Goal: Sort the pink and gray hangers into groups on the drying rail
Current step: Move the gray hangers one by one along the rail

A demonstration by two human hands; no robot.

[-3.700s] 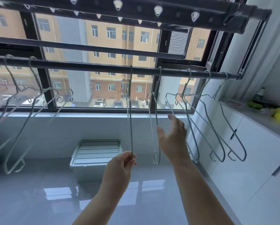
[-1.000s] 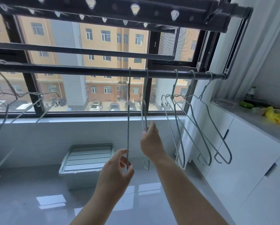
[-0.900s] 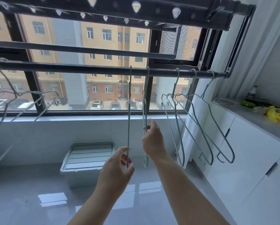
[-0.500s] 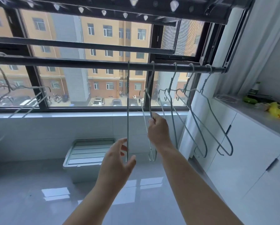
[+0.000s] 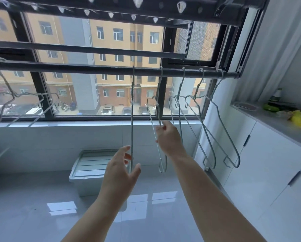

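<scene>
Step in hand: sliding one gray hanger [image 5: 157, 101] along the drying rail [image 5: 93, 69] towards the gray group at its right end.
Right hand [image 5: 169, 138]: its fingers [image 5: 161, 127] are curled round the wire just below the hanger's shoulder; the hook sits on the rail.
Left hand [image 5: 120, 172]: fingers [image 5: 127, 152] are spread and straight and grip nothing. The lower end of the edge-on hanger [image 5: 132, 119] hangs between them and the thumb.
Doing it well: lift slightly so the hook glides rather than drags, and keep the wire turned the same way as its neighbours so the shoulders nest instead of tangling. Stop just beside the nearest hook.
Next likely: the edge-on hanger follows, in my judgement.
Count, right: three hangers [image 5: 201, 70] are already bunched at the rail's right end. The held one and the edge-on one make five from the middle rightwards.
Count, left: a paler bunch [image 5: 15, 96] is cut off by the frame edge. At least two show; the number and colour cannot be told.
</scene>
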